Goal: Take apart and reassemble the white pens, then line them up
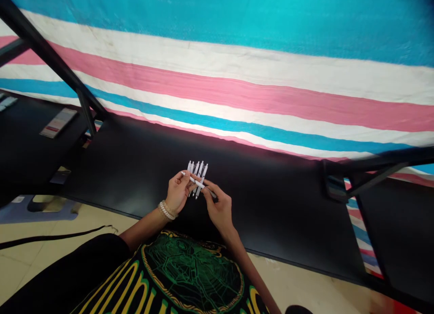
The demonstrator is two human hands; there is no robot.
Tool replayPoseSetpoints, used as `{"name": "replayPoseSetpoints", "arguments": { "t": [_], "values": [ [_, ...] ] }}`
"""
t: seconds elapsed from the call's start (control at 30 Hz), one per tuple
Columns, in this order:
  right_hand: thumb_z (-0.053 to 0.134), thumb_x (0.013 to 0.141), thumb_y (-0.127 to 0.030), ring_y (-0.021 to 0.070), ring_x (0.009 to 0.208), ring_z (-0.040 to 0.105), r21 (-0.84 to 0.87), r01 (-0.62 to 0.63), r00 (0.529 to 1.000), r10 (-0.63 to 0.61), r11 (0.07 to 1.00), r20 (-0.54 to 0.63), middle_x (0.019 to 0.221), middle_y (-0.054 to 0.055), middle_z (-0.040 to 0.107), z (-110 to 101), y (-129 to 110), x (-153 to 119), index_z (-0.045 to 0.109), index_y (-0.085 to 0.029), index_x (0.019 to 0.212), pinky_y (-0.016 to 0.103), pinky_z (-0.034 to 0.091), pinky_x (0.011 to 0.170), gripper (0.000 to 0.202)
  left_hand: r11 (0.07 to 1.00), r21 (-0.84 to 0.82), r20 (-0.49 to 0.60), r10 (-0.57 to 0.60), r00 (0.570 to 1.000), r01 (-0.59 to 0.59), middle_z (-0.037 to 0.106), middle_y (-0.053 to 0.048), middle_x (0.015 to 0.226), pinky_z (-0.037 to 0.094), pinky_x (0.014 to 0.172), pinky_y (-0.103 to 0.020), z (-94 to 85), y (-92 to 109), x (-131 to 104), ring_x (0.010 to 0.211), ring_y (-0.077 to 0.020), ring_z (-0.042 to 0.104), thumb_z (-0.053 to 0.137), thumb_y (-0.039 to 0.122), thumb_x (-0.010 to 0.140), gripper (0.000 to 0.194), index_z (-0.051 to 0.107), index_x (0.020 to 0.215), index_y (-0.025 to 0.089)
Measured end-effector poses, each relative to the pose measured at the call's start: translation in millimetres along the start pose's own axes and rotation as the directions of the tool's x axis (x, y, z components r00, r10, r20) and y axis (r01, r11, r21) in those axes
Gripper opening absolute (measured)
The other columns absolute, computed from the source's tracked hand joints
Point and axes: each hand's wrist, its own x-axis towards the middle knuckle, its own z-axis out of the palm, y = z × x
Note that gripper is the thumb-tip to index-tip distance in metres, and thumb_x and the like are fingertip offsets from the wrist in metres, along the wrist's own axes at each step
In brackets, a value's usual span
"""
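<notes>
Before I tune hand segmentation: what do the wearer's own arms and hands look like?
Both hands are ungloved. Left hand: a pale, chunky beaded or coiled bracelet at the wrist, forearm bare; loose black fabric by the elbow, probably a sleeve. Right hand: bare wrist and forearm, no sleeve visible. No cables on either arm.

A makeshift workroom with adjoining benches, as far as one downward view lets me tell. A long black table (278, 205) fills the centre, with white pens (204, 171) in a row on it. More black surfaces (25, 133) adjoin at nine and between three and four o'clock, set off by dark metal frames (56, 54). A striped sheet (237, 88) hangs at twelve. Toward eight, a plastic stool (16, 213) stands on pale floor tiles (20, 248).
</notes>
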Motion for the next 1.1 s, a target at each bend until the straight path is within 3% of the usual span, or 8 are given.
{"name": "replayPoseSetpoints", "arguments": {
  "t": [0.13,0.27,0.4,0.57,0.73,0.9,1.0,1.1],
  "values": [
    [0.053,0.097,-0.026,0.0183,0.082,0.064,-0.118,0.111,0.994,-0.111,0.987,0.005,0.092,0.006,0.069,-6.7,1.8,-0.6,0.073,-0.023,0.113,0.032,0.052,0.076,0.025,0.998,-0.052,-0.070,0.023,0.997,-0.027,0.072,-0.006,0.090,0.057,0.090,-0.036,-4.0,4.5,4.6,0.094,-0.0211,0.072,0.077,0.036,0.081,0.027,0.062,0.089,0.015],
    [0.055,0.097,-0.025,0.0174,0.079,0.063,-0.119,0.096,0.994,-0.102,0.988,-0.045,0.090,0.005,0.067,-21.0,4.1,-1.8,0.074,-0.023,0.111,0.030,0.049,0.070,0.024,0.993,-0.117,-0.167,0.005,0.986,-0.025,0.073,-0.006,0.089,0.057,0.088,-0.031,-12.6,13.5,12.5,0.095,-0.0198,0.072,0.076,0.029,0.084,0.021,0.062,0.090,0.015],
    [0.056,0.096,-0.023,0.0168,0.078,0.063,-0.109,0.104,0.994,-0.108,0.989,-0.027,0.090,0.004,0.067,-28.8,-0.1,-1.4,0.074,-0.024,0.110,0.029,0.049,0.068,0.023,0.990,-0.138,-0.178,-0.034,0.983,0.009,0.073,-0.007,0.091,0.058,0.085,-0.030,-13.7,15.0,12.7,0.094,-0.0200,0.073,0.074,0.028,0.086,0.019,0.063,0.091,0.013],
    [0.054,0.097,-0.021,0.0177,0.081,0.063,-0.121,0.138,0.990,-0.137,0.983,0.013,0.091,0.004,0.067,-14.0,-5.5,0.6,0.073,-0.025,0.108,0.031,0.051,0.073,0.022,0.995,-0.100,-0.102,-0.023,0.995,0.012,0.073,-0.008,0.093,0.057,0.090,-0.034,-4.2,5.5,3.5,0.097,-0.0213,0.072,0.076,0.031,0.083,0.023,0.062,0.091,0.014],
    [0.057,0.094,-0.020,0.0194,0.087,0.065,-0.135,0.129,0.991,-0.131,0.982,-0.010,0.097,0.005,0.067,4.6,-3.3,0.3,0.061,-0.024,0.121,0.036,0.055,0.083,0.028,0.999,-0.033,-0.025,0.011,1.000,-0.012,0.072,-0.008,0.091,0.056,0.091,-0.036,-2.0,-1.0,-0.7,0.093,-0.0204,0.072,0.074,0.036,0.085,0.025,0.062,0.089,0.014],
    [0.061,0.086,-0.016,0.0194,0.089,0.063,-0.105,0.121,0.990,-0.128,0.987,-0.062,0.113,0.010,0.059,9.9,-1.6,-0.7,0.049,-0.022,0.129,0.038,0.056,0.082,0.045,1.000,-0.017,-0.058,0.020,0.998,-0.021,0.071,-0.007,0.091,0.057,0.088,-0.034,-8.8,0.0,1.1,0.095,-0.0208,0.072,0.074,0.037,0.084,0.026,0.061,0.090,0.015],
    [0.059,0.088,-0.014,0.0184,0.085,0.064,-0.033,0.102,0.993,-0.104,0.994,-0.048,0.099,0.005,0.061,11.5,2.5,-0.4,0.043,-0.023,0.135,0.036,0.057,0.081,0.051,1.000,-0.019,-0.074,0.021,0.997,-0.023,0.071,-0.006,0.090,0.057,0.087,-0.034,-12.3,1.1,1.8,0.095,-0.0210,0.072,0.076,0.039,0.083,0.028,0.060,0.090,0.016],
    [0.056,0.093,-0.019,0.0161,0.073,0.064,-0.004,0.057,0.998,-0.057,0.998,-0.040,0.083,0.000,0.061,14.0,7.9,0.9,0.043,-0.024,0.133,0.034,0.057,0.075,0.042,0.999,-0.022,-0.073,0.029,0.997,-0.031,0.071,-0.005,0.090,0.056,0.088,-0.035,-13.7,1.4,2.5,0.095,-0.0211,0.072,0.076,0.039,0.082,0.029,0.059,0.090,0.017]
  ]
}}
